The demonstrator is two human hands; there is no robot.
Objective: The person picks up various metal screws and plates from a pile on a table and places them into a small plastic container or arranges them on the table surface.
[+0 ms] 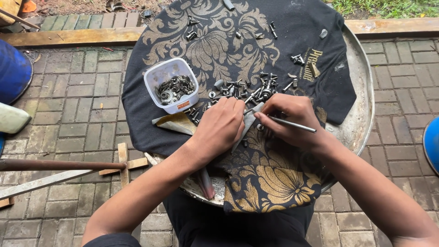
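1. Head view, looking straight down: the left hand [219,128] lay palm-down on a black cloth with gold flower print [256,174], its fingers curled over small parts, so whether it pinched anything could not be told.
2. The right hand [292,121] was closed around a thin metal rod [292,124], held like a pencil, its far end pointing out past the wrist.
3. Just beyond both sets of fingertips sat a heap of loose screws and bolts [256,89], touching or nearly touching the fingers.
4. Beyond the left hand and a little to its outer side stood a small white tub [170,84] holding washers and nuts.
5. A grey scrap of paper or card [250,120] lay between the two hands, partly under them.
6. The cloth covered a round metal tray [361,114], the surface for all of it, over brick paving [77,105].
7. Judged from this, picking would go best with slow, small movements, the left hand pinning the pieces so none rolled off the cloth, and the rod tip kept low and close.
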